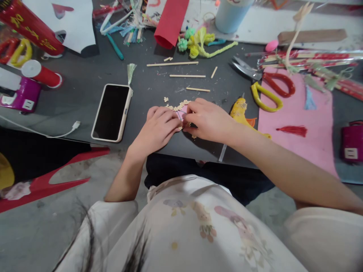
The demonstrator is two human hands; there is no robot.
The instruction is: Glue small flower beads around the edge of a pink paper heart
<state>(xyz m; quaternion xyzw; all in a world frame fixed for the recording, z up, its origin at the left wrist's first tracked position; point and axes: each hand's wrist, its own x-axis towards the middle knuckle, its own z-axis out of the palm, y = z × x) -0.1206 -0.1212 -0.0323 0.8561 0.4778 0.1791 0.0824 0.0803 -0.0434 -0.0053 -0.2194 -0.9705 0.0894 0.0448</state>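
Observation:
A small pink piece (182,111) edged with pale beads or flower-like bits (181,105) lies on the dark table between my hands. My left hand (162,126) rests at its left side, fingers bent and close together, touching its edge. From the right, my right hand (205,119) pinches at the piece with curled fingers; what sits between the fingertips is too small to make out. Thin dark lines cross the pink surface. A few loose pale bits (166,99) lie just beyond my left hand. Both palms are hidden.
Thin wooden sticks (187,76) lie beyond the hands. A phone (111,112) is at the left; a yellow glue gun (239,111), scissors (259,81) and pink sheet (297,117) are at the right. Yarn (200,41), a red roll (171,22) and a cup (232,17) stand farther back.

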